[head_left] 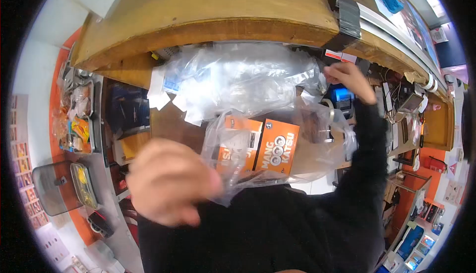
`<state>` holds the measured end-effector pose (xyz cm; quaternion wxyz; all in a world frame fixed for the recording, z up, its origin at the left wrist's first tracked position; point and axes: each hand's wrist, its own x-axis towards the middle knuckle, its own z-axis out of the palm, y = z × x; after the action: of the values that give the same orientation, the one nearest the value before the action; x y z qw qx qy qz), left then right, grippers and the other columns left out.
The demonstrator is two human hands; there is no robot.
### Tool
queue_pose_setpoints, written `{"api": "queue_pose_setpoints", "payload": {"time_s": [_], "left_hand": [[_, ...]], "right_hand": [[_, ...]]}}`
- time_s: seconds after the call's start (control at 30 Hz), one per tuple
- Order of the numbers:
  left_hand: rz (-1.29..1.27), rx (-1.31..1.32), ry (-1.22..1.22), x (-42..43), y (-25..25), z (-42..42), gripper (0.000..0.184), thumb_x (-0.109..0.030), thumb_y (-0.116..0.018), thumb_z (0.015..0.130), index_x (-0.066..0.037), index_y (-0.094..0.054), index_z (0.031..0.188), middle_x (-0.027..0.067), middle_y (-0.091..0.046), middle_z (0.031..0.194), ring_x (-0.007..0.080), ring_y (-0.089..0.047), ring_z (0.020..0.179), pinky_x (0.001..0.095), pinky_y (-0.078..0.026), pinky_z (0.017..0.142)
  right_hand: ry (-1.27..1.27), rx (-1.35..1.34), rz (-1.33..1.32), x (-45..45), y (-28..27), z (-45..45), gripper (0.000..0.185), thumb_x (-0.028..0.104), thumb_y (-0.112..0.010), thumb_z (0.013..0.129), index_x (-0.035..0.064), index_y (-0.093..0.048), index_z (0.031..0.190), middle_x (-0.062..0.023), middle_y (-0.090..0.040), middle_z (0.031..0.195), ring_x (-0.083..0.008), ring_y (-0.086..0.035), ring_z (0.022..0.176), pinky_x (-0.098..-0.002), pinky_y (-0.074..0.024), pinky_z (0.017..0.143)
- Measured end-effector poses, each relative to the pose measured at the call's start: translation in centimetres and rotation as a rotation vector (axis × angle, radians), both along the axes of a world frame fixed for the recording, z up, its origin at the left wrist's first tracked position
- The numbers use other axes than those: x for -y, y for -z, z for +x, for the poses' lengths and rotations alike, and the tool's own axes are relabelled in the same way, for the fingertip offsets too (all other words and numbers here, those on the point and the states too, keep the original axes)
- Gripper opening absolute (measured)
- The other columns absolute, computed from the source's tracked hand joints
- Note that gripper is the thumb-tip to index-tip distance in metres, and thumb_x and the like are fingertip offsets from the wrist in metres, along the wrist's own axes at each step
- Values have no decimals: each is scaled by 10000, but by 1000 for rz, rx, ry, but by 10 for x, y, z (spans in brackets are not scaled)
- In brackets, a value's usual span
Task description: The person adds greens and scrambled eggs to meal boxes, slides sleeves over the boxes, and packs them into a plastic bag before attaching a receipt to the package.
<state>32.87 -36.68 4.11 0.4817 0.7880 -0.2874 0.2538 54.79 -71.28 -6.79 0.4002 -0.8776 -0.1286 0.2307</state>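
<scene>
My left hand (171, 181), blurred and close to the camera, has its thumb and fingers pinched on the left edge of a clear plastic bag (317, 166). Two orange boxes (278, 146) with white lettering lie side by side inside this bag. Up at the right, my right hand (349, 77) has its fingers drawn together beside a heap of clear plastic (238, 82); whatever is between those fingers is too small to make out.
A wooden shelf (213, 5) spans the top, with black tape (347, 20) round its edge. White papers (158, 89) lie under the plastic heap. A blue device (342, 97) and cables (389, 99) sit at the right. Food trays (82, 186) stand at the left.
</scene>
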Motion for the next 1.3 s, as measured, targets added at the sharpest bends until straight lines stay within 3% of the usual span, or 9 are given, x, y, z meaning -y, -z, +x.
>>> {"api": "queue_pose_setpoints", "payload": {"time_s": [0.1,0.23,0.27,0.43,0.57,0.8,0.97,1.07,1.3], "left_hand": [[-425,-90,806,25,-3,32,172,-174,-633,772,-107,-536,897,117,-539,859,235,-534,732,373,-508,583],[-564,113,1040,49,16,54,171,-54,-588,761,-91,-509,908,105,-504,775,175,-475,535,263,-388,447],[-591,142,1045,54,19,58,168,-34,-577,759,-85,-508,904,99,-492,747,155,-458,501,238,-356,415],[-767,-7,833,69,16,52,134,-13,-555,755,-68,-507,867,95,-481,656,155,-470,477,247,-332,388],[-588,-393,1236,52,26,82,89,-120,-532,807,-45,-565,842,89,-549,735,186,-521,568,281,-402,492],[-530,-1004,92,64,181,178,294,-244,-585,819,-26,-514,1004,46,-555,889,113,-539,791,242,-459,613],[-298,-1195,-39,100,235,207,322,-224,-593,813,-15,-511,1044,43,-573,906,124,-556,799,257,-480,626],[-584,-1078,96,97,260,209,216,-151,-596,807,14,-569,944,61,-607,788,114,-591,687,233,-497,551],[-625,-1030,-32,81,237,192,114,-98,-534,837,-1,-574,880,41,-592,759,112,-581,687,234,-499,554]], "right_hand": [[187,282,-333,3,136,44,499,442,-640,720,-29,-620,884,-174,-629,749,-236,-626,700,-321,-468,628],[501,363,-534,-21,194,42,599,517,-652,662,-47,-606,858,-218,-612,747,-335,-615,773,-364,-472,659],[534,414,-520,-25,198,40,504,437,-682,680,-36,-610,839,-169,-620,692,-257,-613,644,-332,-465,582],[676,284,96,-23,215,35,301,241,-697,708,-32,-621,809,-115,-628,693,-159,-575,599,-275,-438,553],[631,14,460,-42,166,15,105,61,-662,720,-15,-629,785,-64,-632,709,-92,-560,624,-223,-425,559],[565,-81,771,-76,144,-14,133,-39,-702,648,9,-592,702,-40,-609,662,-62,-542,575,-190,-453,568],[450,-10,644,-92,138,-26,240,23,-746,640,68,-511,620,51,-513,585,-2,-433,532,-151,-361,487],[405,-18,723,-96,139,-30,228,65,-722,691,55,-507,614,64,-500,582,-1,-424,545,-163,-346,493],[544,-62,728,-97,125,-37,171,129,-640,784,-35,-607,749,-13,-615,696,-36,-516,633,-182,-401,568]]}}
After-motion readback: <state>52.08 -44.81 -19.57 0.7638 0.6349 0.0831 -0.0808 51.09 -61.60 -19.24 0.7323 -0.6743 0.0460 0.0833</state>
